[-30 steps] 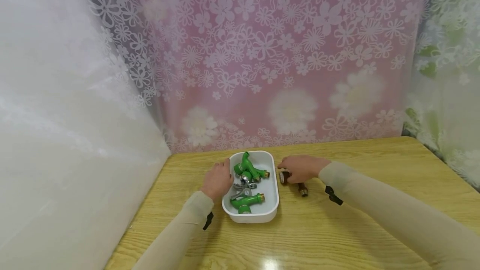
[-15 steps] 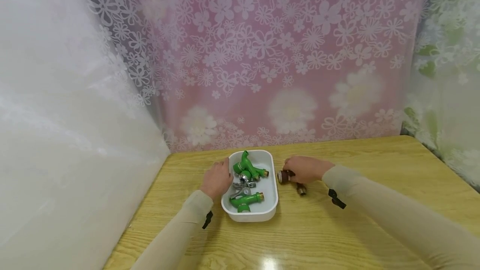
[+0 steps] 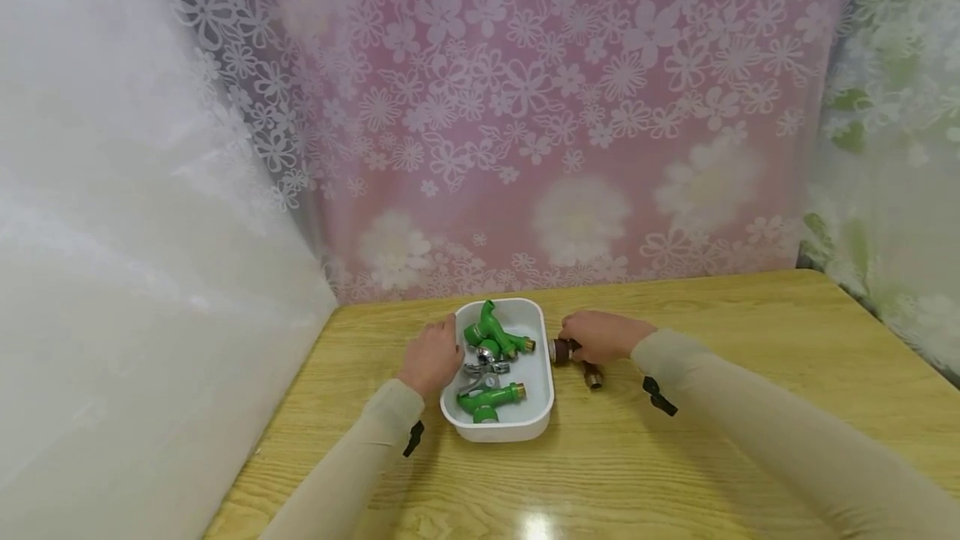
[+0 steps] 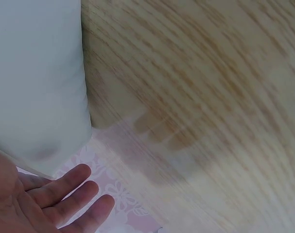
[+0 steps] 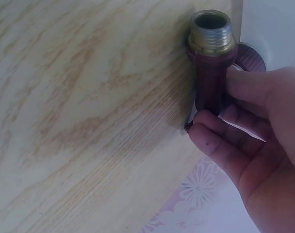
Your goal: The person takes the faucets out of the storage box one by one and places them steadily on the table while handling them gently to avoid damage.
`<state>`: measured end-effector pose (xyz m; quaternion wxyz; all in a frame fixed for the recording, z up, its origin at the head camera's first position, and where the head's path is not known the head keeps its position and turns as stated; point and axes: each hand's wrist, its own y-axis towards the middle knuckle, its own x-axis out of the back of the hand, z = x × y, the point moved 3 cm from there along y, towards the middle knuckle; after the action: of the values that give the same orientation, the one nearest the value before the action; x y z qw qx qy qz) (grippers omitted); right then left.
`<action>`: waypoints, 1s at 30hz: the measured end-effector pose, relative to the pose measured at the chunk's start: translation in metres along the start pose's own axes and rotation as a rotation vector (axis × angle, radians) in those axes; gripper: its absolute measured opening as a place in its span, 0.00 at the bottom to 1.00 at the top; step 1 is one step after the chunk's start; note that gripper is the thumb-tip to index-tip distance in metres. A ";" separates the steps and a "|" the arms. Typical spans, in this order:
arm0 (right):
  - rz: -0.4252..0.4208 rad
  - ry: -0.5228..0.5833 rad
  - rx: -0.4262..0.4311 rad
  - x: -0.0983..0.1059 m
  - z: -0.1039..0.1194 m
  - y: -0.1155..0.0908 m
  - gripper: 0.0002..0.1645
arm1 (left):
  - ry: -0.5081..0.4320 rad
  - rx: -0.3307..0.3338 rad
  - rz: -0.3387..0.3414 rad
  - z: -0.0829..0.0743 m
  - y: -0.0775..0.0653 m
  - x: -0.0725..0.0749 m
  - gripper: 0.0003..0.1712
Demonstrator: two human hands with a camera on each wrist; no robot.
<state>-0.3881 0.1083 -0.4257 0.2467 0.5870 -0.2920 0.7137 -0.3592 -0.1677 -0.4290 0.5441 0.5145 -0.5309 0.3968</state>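
Note:
A white plastic basin [image 3: 534, 394] stands on the wooden table, with several green taps [image 3: 491, 398] and silver metal parts [image 3: 483, 369] inside. My left hand [image 3: 431, 359] holds its left rim; the thumb reaches over the inner side. In the left wrist view, the other fingers [image 4: 64, 189] stick out loosely beyond the basin's outer wall. Just right of the basin, my right hand [image 3: 603, 336] pinches a dark brown tap [image 3: 592, 375] between thumb and fingers. The right wrist view shows its threaded metal end [image 5: 210, 36] pointing up the frame, and its ribbed round end partly hidden behind the thumb.
The wood-grain table [image 3: 697, 440] runs back to a pink flowered curtain [image 3: 525, 107]. A whitish sheet [image 3: 150, 232] hangs along the left side, and a pale green-patterned curtain [image 3: 892, 190] hangs at the right.
My right hand has closed its fingers round the brown tap and shifted it slightly left, up to the basin's right wall. My left hand and the basin keep their places.

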 end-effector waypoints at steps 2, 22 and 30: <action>-0.002 -0.005 0.002 0.001 0.001 -0.001 0.06 | -0.001 -0.008 -0.004 -0.001 0.000 0.000 0.30; -0.010 -0.046 -0.004 -0.002 0.005 0.006 0.11 | 0.020 -0.016 -0.024 0.001 0.001 -0.001 0.27; 0.003 -0.044 -0.009 -0.001 0.007 0.007 0.11 | -0.009 -0.007 -0.011 0.003 0.001 -0.001 0.28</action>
<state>-0.3878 0.0981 -0.4266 0.2418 0.6010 -0.3015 0.6996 -0.3610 -0.1703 -0.4303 0.5456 0.5174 -0.5320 0.3894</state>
